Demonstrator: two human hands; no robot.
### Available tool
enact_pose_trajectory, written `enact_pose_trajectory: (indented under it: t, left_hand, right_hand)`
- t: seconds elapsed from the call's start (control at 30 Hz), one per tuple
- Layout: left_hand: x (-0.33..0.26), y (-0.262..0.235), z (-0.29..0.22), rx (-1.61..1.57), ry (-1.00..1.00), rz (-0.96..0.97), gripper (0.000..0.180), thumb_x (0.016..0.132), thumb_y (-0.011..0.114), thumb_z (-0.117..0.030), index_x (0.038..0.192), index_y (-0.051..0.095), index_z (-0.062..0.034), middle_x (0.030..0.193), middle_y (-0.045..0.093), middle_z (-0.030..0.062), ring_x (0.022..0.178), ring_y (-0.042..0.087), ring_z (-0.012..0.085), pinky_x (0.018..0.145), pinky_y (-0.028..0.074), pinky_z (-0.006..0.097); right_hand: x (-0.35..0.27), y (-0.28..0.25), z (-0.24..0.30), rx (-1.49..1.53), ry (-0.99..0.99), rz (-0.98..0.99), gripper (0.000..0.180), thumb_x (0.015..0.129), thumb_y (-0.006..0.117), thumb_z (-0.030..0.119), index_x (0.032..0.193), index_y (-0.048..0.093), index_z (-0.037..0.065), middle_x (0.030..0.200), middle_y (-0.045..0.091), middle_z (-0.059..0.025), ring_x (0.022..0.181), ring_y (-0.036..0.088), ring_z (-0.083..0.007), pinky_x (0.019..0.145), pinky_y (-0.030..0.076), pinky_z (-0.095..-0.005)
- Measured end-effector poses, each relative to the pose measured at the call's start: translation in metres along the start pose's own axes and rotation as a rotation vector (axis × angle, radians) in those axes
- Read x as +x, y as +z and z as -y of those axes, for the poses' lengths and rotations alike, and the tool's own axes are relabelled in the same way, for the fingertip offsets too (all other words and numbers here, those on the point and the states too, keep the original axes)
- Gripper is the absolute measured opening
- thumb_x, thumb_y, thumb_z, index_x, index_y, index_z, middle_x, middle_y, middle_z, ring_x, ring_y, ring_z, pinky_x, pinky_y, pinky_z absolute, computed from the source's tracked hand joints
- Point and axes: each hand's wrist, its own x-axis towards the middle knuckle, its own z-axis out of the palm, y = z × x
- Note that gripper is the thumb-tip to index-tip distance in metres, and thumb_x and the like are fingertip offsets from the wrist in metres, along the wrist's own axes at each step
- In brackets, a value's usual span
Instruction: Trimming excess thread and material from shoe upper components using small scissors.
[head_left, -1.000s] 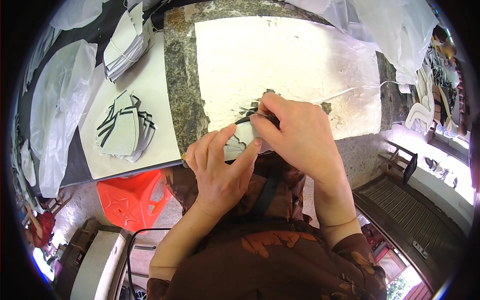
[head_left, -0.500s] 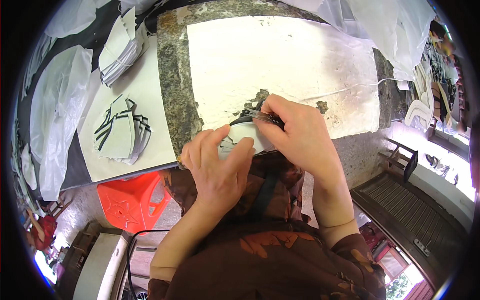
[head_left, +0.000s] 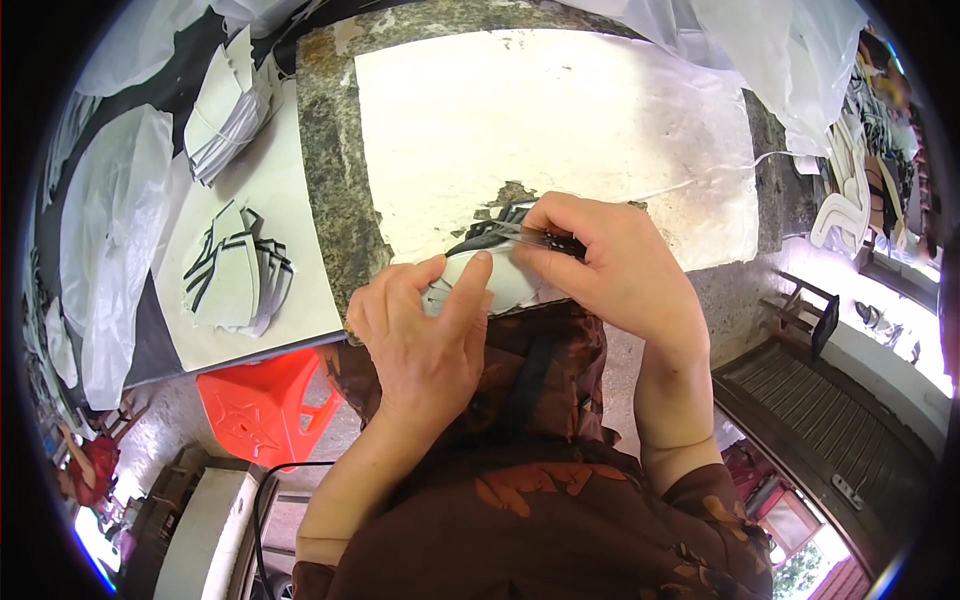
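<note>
Leftward of the left hand [head_left: 423, 345] lie fanned pieces [head_left: 238, 283] — red stool [head_left: 250, 410] below.

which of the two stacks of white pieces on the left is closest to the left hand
The lower stack, fanned out and dark-edged, is closest to the left hand; the upper stack is a compact tied bundle lying farther off.

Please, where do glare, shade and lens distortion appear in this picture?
Head view: glare washes out the middle of the white sheet, its right part is shaded; head view too: the mottled slab shows a bowed left edge, and the corners are black.
</note>
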Motion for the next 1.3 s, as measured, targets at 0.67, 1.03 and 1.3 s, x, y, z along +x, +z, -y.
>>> enact_pose_trajectory:
  t: [0.67, 1.03, 1.3]
  left_hand:
    - [0.005, -0.005, -0.002, 0.059, 0.034, 0.076, 0.038, 0.094, 0.074, -0.017, 0.131, 0.073, -0.0244, 0.117, 0.056, 0.0099, 0.113, 0.053, 0.0345, 0.100, 0.039, 0.048]
    - [0.012, -0.012, -0.008, 0.085, 0.047, 0.140, 0.046, 0.093, 0.071, -0.013, 0.136, 0.070, -0.0277, 0.113, 0.050, 0.0125, 0.108, 0.051, 0.0360, 0.105, 0.040, 0.054]
    - [0.015, -0.015, -0.009, 0.077, 0.035, 0.191, 0.050, 0.091, 0.071, -0.012, 0.138, 0.069, -0.0276, 0.112, 0.051, 0.0131, 0.107, 0.052, 0.0355, 0.105, 0.040, 0.054]
  right_hand:
    - [0.010, -0.009, -0.013, 0.128, 0.110, 0.058, 0.018, 0.092, 0.072, 0.017, 0.093, 0.067, 0.000, 0.073, 0.062, -0.0039, 0.068, 0.052, -0.0096, 0.062, 0.044, -0.0288]
    - [0.018, -0.012, -0.015, 0.138, 0.101, 0.058, 0.018, 0.092, 0.071, 0.018, 0.093, 0.067, 0.000, 0.075, 0.061, -0.0025, 0.072, 0.052, -0.0086, 0.065, 0.044, -0.0277]
    - [0.019, -0.001, -0.009, -0.006, 0.102, -0.038, 0.020, 0.088, 0.070, 0.021, 0.091, 0.067, 0.001, 0.072, 0.063, -0.0078, 0.064, 0.057, -0.0167, 0.062, 0.046, -0.0325]
